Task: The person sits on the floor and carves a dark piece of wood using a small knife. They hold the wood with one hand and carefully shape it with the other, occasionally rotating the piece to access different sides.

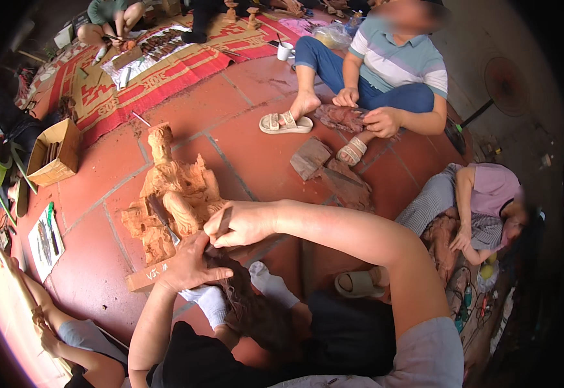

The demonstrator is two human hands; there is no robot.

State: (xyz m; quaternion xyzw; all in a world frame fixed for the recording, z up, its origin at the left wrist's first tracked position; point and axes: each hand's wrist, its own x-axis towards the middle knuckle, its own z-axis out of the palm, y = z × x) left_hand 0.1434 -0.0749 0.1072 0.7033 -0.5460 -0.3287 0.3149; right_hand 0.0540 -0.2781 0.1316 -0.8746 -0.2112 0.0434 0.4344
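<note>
My right hand (246, 223) is closed round the brown wooden handle of a carving chisel (226, 218); its blade end is hidden between my hands. Just below and left of it, my left hand (194, 264) grips the top of a dark wood carving (256, 307), thumb stretched across it. That carving slopes down between my legs. Beyond my hands stands a lighter wooden statue (178, 187) of a robed figure on a block base (152, 275) with writing on its front. A second chisel (163, 216), dark-handled, leans on the statue with its blade downward.
Wood slabs (333, 171) lie on the red tiles ahead. A seated person (398, 71) holds a reddish carving (341, 118); another person sits at right (489, 187). At left are a cardboard box (55, 152) and a white sheet with tools (46, 239). A patterned mat (159, 77) lies beyond.
</note>
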